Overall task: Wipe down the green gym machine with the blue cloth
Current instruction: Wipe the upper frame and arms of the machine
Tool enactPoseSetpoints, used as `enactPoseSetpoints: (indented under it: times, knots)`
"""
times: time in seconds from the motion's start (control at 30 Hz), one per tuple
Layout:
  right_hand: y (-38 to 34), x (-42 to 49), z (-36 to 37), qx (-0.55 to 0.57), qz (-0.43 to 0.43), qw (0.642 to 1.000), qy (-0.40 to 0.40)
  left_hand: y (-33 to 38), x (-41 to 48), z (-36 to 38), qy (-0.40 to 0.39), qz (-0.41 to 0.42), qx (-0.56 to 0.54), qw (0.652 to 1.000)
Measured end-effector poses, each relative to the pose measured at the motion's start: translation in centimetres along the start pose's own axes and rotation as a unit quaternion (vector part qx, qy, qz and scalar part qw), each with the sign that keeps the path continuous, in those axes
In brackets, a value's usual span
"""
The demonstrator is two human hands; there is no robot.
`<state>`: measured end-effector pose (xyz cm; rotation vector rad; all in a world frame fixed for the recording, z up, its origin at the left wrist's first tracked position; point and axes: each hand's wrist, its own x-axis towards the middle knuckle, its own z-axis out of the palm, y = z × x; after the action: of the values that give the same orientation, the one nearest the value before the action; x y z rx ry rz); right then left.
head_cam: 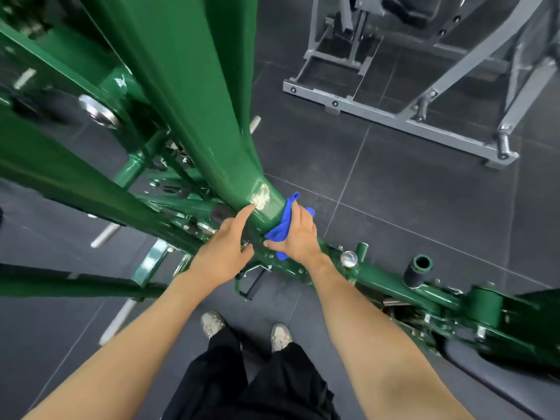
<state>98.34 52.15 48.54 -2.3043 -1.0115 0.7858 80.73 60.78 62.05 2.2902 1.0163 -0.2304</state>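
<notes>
- The machine's point(391, 286) green post point(188, 116) rises from its base just in front of the person; shoes point(212, 324) stand on the dark floor point(394, 192)
- Right hand point(298, 237) holds the cloth point(280, 230), fingers laid over it, thumb across it, pressing it to the post's right side, low down
- Left hand point(224, 253) is spread, holding nothing; its forefinger touches the post's left side
- Grey frame point(394, 119) stands well apart

Glossy green painted steel gym machine frame point(194, 95), thick upright post; crumpled bright blue cloth point(280, 230) pressed against post's lower right side.
</notes>
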Motion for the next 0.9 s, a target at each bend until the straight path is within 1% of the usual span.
enactPoseSetpoints:
  times: [0.07, 0.2, 0.3, 0.37, 0.43, 0.5, 0.57, 0.67, 0.77, 0.8, 0.83, 0.9]
  knots:
    - [2.0, -0.3, 0.9, -0.006, 0.021, 1.000, 0.001, 0.5, 0.5, 1.0, -0.009, 0.004, 0.020, 1.000]
    - [6.4, -0.7, 2.1, -0.026, 0.060, 0.997, -0.026, 1.2, 1.6, 2.6, -0.022, 0.006, 0.048, 0.999]
    - [7.9, -0.6, 2.4, -0.098, 0.073, 0.991, -0.057, 1.7, 2.0, 3.3, -0.023, -0.001, 0.078, 0.997]
    - [7.7, -0.2, 1.8, -0.178, 0.079, 0.976, -0.094, 2.0, 2.2, 3.4, -0.015, 0.000, 0.100, 0.995]
    - [7.5, 0.5, 0.8, -0.251, 0.102, 0.951, -0.150, 2.4, 2.3, 3.4, -0.005, 0.006, 0.138, 0.990]
    - [7.7, 1.3, 0.2, -0.267, 0.138, 0.933, -0.197, 2.7, 2.3, 3.3, 0.011, 0.016, 0.177, 0.984]
    - [7.5, 1.6, 0.3, -0.274, 0.172, 0.923, -0.209, 2.8, 2.4, 2.9, 0.044, 0.049, 0.220, 0.973]
    - [6.5, 1.5, 0.7, -0.327, 0.196, 0.901, -0.207, 2.8, 3.1, 2.4, 0.094, 0.152, 0.286, 0.941]
    - [6.0, 1.6, 0.1, -0.373, 0.192, 0.880, -0.221, 3.5, 5.1, 2.1, 0.130, 0.263, 0.352, 0.889]
    - [6.1, 1.6, -0.2, -0.379, 0.187, 0.878, -0.224, 4.1, 5.8, 1.8, 0.123, 0.277, 0.384, 0.872]
    - [6.4, 1.6, -0.5, -0.377, 0.180, 0.881, -0.221, 4.9, 6.5, 1.5, 0.101, 0.269, 0.424, 0.859]
    - [6.8, 1.1, -1.2, -0.372, 0.159, 0.887, -0.222, 6.0, 7.7, 1.0, 0.038, 0.209, 0.514, 0.831]
